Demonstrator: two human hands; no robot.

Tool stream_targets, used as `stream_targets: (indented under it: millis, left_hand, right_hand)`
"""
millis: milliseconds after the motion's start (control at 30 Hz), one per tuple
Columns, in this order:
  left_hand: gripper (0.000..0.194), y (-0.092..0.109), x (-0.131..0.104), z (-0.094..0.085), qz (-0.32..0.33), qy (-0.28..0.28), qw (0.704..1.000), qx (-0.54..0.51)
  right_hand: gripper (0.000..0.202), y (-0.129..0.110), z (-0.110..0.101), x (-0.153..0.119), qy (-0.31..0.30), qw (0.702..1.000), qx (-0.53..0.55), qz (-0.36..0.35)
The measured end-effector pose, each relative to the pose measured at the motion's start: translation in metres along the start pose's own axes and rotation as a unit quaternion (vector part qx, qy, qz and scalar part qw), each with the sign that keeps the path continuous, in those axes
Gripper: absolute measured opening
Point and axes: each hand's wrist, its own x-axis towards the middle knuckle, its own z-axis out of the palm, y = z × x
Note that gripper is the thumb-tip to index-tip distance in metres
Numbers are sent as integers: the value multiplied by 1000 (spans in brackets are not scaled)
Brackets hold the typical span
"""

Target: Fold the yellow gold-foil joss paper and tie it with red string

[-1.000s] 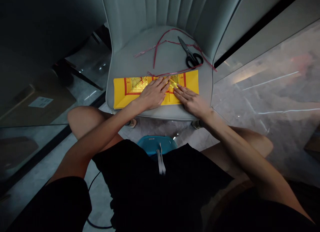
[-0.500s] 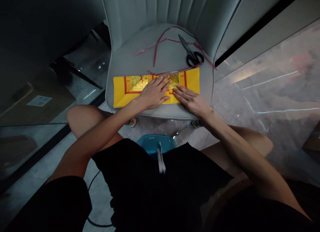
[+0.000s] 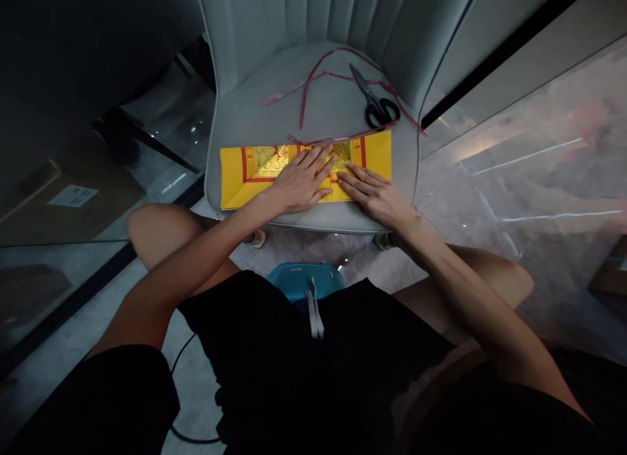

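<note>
A folded yellow paper [image 3: 234, 177] with red borders and gold printing lies across the front of a grey chair seat. My left hand [image 3: 302, 179] rests flat on its middle, fingers stretched out. Just to the right, my right hand [image 3: 375, 192] presses on the paper too, palm down and fingers extended. The two hands are close together but apart, and they cover part of the print. Along the paper's far edge runs a pink plastic string [image 3: 337, 140]. Behind it lie scissors [image 3: 373, 101] with black handles, their blades pointing away from me.
The grey chair [image 3: 255, 109] has a ribbed backrest at its far side. Below the seat front, a blue plastic object [image 3: 306, 279] sits between my legs. A cardboard box [image 3: 73, 187] shows in the dark panel at left. A black cable [image 3: 196, 440] lies on the floor.
Both hands stay in nearly the same place on the paper. The view has shifted very slightly; the string and scissors have not moved.
</note>
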Motion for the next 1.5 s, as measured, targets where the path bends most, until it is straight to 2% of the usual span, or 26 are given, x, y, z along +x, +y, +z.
stream_targets:
  millis: [233, 500, 900, 1300, 1500]
  left_hand:
    - [68, -5, 1, 9, 6, 29, 999, -15]
    - [66, -7, -1, 12, 1, 60, 998, -31]
    - [63, -8, -1, 12, 6, 46, 998, -33]
    - [66, -7, -3, 11, -6, 42, 999, -32]
    - [62, -9, -5, 12, 11, 48, 998, -43]
  right_hand:
    - [54, -2, -2, -3, 13, 999, -16, 41]
    - [58, 1, 4, -3, 28, 999, -7, 43]
    - [55, 0, -1, -2, -3, 1000, -7, 25]
    - [56, -2, -1, -2, -3, 1000, -2, 24]
    - [56, -2, 0, -2, -3, 1000, -8, 24]
